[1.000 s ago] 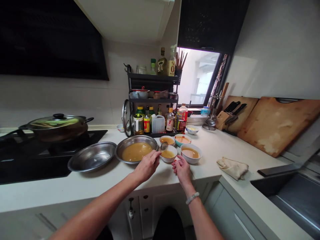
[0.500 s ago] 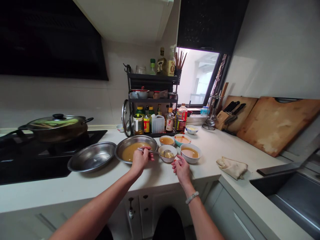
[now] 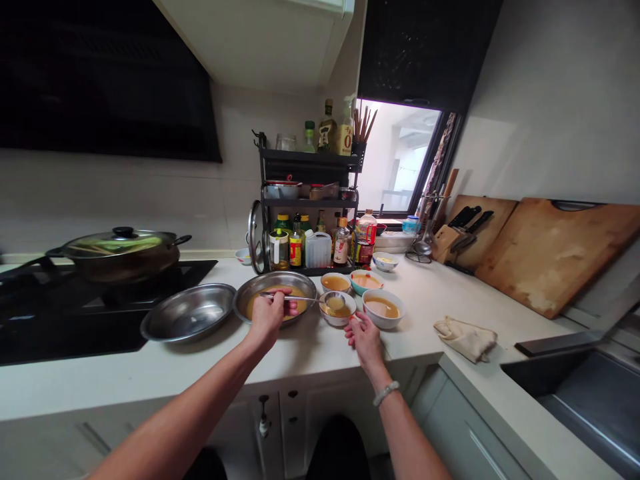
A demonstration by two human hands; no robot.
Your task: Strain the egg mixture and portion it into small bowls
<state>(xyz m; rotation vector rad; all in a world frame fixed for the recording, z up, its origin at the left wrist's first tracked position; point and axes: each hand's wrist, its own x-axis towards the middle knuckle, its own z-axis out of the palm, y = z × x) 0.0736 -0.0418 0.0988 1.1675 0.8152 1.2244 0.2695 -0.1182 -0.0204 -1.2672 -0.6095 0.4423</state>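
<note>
My left hand [image 3: 270, 312] is closed around the handle of a metal ladle [image 3: 336, 302]. The ladle reaches right over a small white bowl [image 3: 336, 321] of yellowish-brown liquid, its scoop tilted and holding some liquid. Behind my left hand sits a wide steel basin [image 3: 243, 293] with more of that liquid. My right hand [image 3: 365, 339] is at the bowl's front right edge, fingers loosely curled and apart; whether they touch it I cannot tell. Close by stand a larger white bowl [image 3: 384, 321], a teal-rimmed bowl [image 3: 367, 290] and another small bowl [image 3: 335, 291], each holding liquid.
An empty steel basin [image 3: 187, 313] lies left, near the stove's lidded pan [image 3: 120, 257]. Behind is a black rack [image 3: 310, 202] with bottles. On the right are a folded cloth [image 3: 467, 337], knife block [image 3: 445, 243], cutting boards [image 3: 555, 257] and sink [image 3: 595, 393].
My left hand has moved left and slightly up with the ladle. The scoop is raised at the bowl, which holds more visible brown liquid. My right hand stays by the bowl.
</note>
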